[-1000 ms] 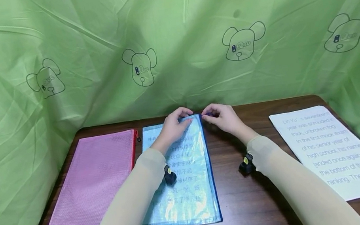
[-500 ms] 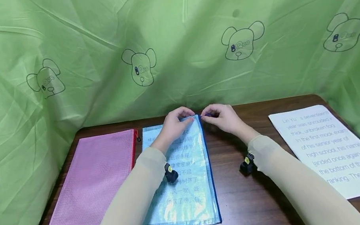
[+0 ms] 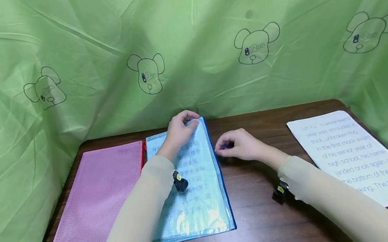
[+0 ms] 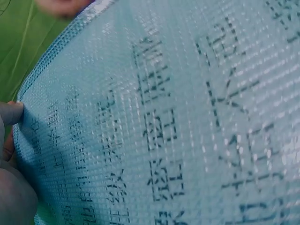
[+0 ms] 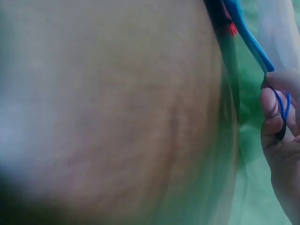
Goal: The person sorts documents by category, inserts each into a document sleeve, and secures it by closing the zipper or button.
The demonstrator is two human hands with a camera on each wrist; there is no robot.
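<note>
At the left of the frame the pink pouch [image 3: 102, 197] lies flat on the desk [image 3: 268, 233], apart from either hand.

Just to its right, around the middle of the frame, lies the blue pouch [image 3: 204, 220], printed characters showing through its mesh. The person's left hand [image 3: 180, 134] is at its upper right corner, fingers closed in a pinch, the thumb on the front and a finger behind the edge.

The right hand [image 3: 239, 146] is lower down, beside the pouch's dark blue right edge. In the right wrist view its fingers are drawn together on the blue zip pull [image 5: 283, 112], a small loop hanging within them.

The step in hand appears to be working the zip along that edge; whether it is being opened or closed cannot be told. The next move seems to call for the left hand to anchor the corner while the right draws the pull along the edge, toward the bottom of the frame.

At the far right the white paper [image 3: 361, 165] lies untouched, well apart from the fingers.
</note>
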